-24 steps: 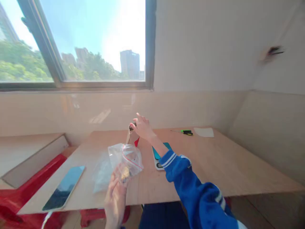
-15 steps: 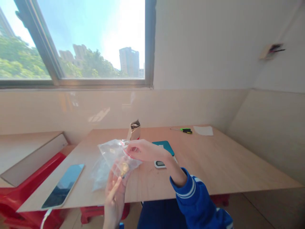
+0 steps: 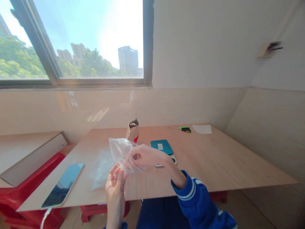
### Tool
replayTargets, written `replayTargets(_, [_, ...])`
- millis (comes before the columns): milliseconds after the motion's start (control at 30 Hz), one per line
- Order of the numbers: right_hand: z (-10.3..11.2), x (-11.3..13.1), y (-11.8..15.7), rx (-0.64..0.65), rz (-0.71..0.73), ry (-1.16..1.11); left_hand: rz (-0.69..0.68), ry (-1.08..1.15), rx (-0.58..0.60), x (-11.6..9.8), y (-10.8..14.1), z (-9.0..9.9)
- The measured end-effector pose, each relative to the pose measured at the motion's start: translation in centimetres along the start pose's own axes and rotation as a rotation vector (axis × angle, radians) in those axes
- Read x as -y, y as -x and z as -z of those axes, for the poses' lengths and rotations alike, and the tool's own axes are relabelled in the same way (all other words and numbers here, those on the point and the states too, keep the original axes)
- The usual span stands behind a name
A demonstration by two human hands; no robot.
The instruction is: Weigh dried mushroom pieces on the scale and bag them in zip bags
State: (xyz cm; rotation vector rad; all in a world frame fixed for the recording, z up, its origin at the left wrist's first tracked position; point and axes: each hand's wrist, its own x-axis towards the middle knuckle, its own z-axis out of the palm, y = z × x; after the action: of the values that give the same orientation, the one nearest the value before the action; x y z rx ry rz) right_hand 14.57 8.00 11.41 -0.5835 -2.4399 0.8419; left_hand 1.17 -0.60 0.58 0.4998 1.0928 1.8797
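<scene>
Where right hand (image 3: 150,155) meets bag (image 3: 118,149), grip unclear, sleeve (image 3: 199,198) cropped

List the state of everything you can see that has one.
Zip bag: in left hand, mouth apparently open.
Right hand: curled at zip bag's mouth, grip unclear.
Paper bag: upright, top open.
Scale: flat, partly hidden, display unreadable.
Phone: screen up, cable attached.
Screwdriver: lying flat.
Paper sheet: flat.
Clear plastic: lying loose, rumpled.
Window: shut or not, unclear.

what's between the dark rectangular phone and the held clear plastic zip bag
Crumpled clear plastic lies on the brown wooden table between the phone and bag, in the head view.
</scene>
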Motion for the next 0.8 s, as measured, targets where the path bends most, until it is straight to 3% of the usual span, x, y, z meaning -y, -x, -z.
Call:
replayTargets(100, [2.0,0.0,0.1,-0.03,0.031,-0.07,0.017,0.102,-0.038,-0.2,-0.2,0.3])
replayTargets(133, [2.9,-0.2,0.0,-0.099,0.018,-0.073,0.016,0.121,-0.063,-0.3,-0.4,0.5])
replayTargets(300, [6.6,-3.3,-3.2,-0.679,-0.007,0.093,-0.008,0.149,-0.134,-0.4,-1.1,0.9])
replayTargets(367, [7.1,-5.0,-4.9,-0.783,-0.002,0.174,-0.008,0.144,-0.133,-0.5,-1.2,0.9])
replayTargets(567, [6.0,-7.6,-6.8,-0.493,-0.122,0.386,-0.006,0.142,-0.127,-0.6,-1.2,1.1])
replayTargets(800, [5.6,-7.0,-6.4,-0.444,-0.019,0.196,-0.001,0.122,-0.112,-0.5,-1.2,1.3])
